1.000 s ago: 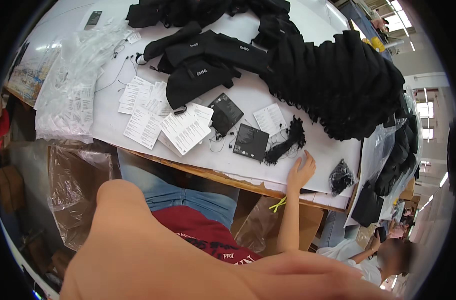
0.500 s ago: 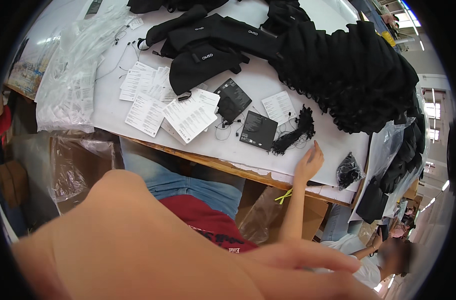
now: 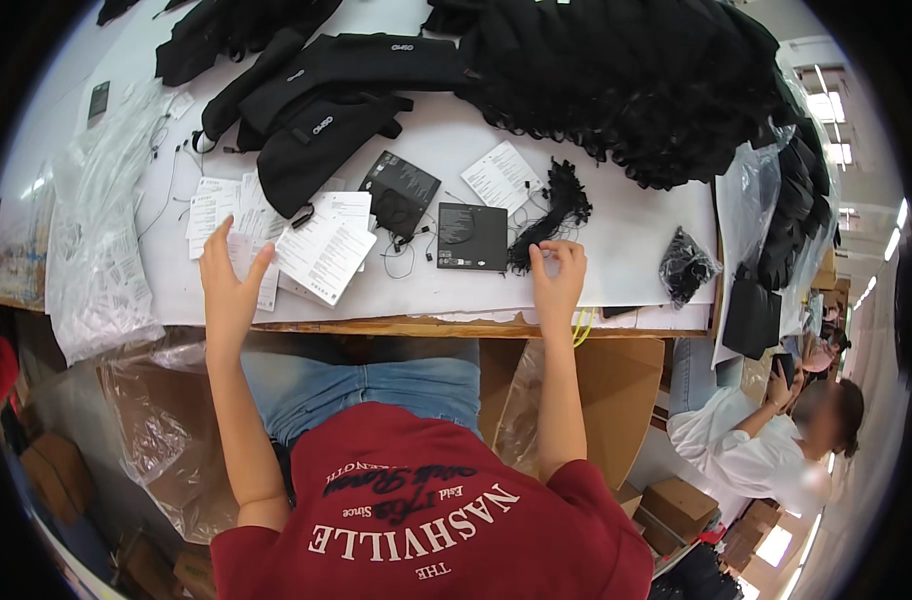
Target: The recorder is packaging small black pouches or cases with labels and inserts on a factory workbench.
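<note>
My left hand (image 3: 231, 285) is open, thumb and fingers spread, over the left part of a loose stack of white printed cards (image 3: 326, 250). My right hand (image 3: 558, 280) is closed, thumb and forefinger curled toward each other, at the lower end of a bundle of black looped cords (image 3: 551, 210). Whatever lies between those fingertips is too small to make out. Between my hands lie two black printed cards, one flat and square (image 3: 473, 237), the other tilted (image 3: 401, 188) with thin cords around it. Another white card (image 3: 503, 177) lies behind them.
Black fabric pouches (image 3: 326, 140) lie behind the white cards. A large heap of black pouches (image 3: 616, 90) fills the back right. A clear plastic sheet (image 3: 106, 220) covers the left side. A small bag of black pieces (image 3: 686, 265) lies right. A co-worker (image 3: 746, 440) sits beyond.
My left arm, blurred across the foreground before, has reached down to the white cards. My right hand has gone from flat and stretched out to curled by the cords. The view has shifted.
</note>
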### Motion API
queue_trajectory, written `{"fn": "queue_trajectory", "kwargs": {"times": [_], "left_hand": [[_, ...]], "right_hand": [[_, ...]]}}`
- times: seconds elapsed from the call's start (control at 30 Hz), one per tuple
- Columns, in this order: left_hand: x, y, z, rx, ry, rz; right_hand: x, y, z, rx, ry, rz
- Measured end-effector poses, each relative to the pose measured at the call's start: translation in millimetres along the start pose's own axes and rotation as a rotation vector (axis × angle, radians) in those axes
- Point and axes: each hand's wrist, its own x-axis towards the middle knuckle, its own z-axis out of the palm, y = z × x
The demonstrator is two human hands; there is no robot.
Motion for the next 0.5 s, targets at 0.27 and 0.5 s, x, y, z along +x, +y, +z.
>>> {"fn": "queue_trajectory", "kwargs": {"times": [0.27, 0.5], "left_hand": [[-1.2, -2.1, 8.5, -0.063, -0.098, 0.032], [-6.2, 24.7, 15.2, -0.023, -0.004, 0.119]], "right_hand": [[2.5, -13.1, -21.0, 0.051, -0.045, 0.129], [4.3, -8.5, -32.2, 0.083, 0.019, 0.190]]}}
